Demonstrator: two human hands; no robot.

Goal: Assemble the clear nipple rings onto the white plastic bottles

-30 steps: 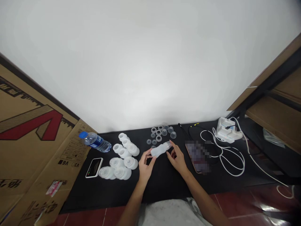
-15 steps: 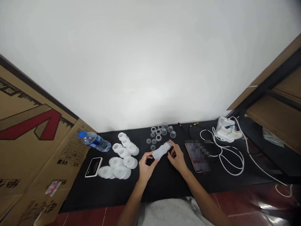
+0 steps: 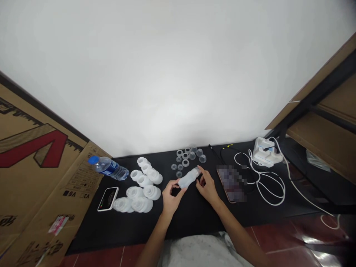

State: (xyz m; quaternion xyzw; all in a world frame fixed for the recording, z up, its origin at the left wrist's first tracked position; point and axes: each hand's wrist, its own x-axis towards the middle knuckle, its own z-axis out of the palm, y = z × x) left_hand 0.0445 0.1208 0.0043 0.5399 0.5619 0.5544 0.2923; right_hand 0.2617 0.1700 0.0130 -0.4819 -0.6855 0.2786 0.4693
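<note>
Both forearms reach forward over black table (image 3: 194, 215), wrists converging. Left hand (image 3: 170, 195) palm-up, fingers curled, pinching lower end of small translucent plastic bottle (image 3: 188, 178). Right hand (image 3: 207, 187) fingertips closed on upper neck end. Bottle lies tilted between hands, just above table, near clear round caps (image 3: 185, 159).

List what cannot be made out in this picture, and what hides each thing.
Head view, device beside the right hand: pixelated, so nothing on it can be read.
Head view, bottle: both ends covered by fingers of the left hand and right hand; capped or not, unclear.
Head view, rings behind the bottle: too small to tell apart.
Head view, box: print cut off by the left edge.
</note>
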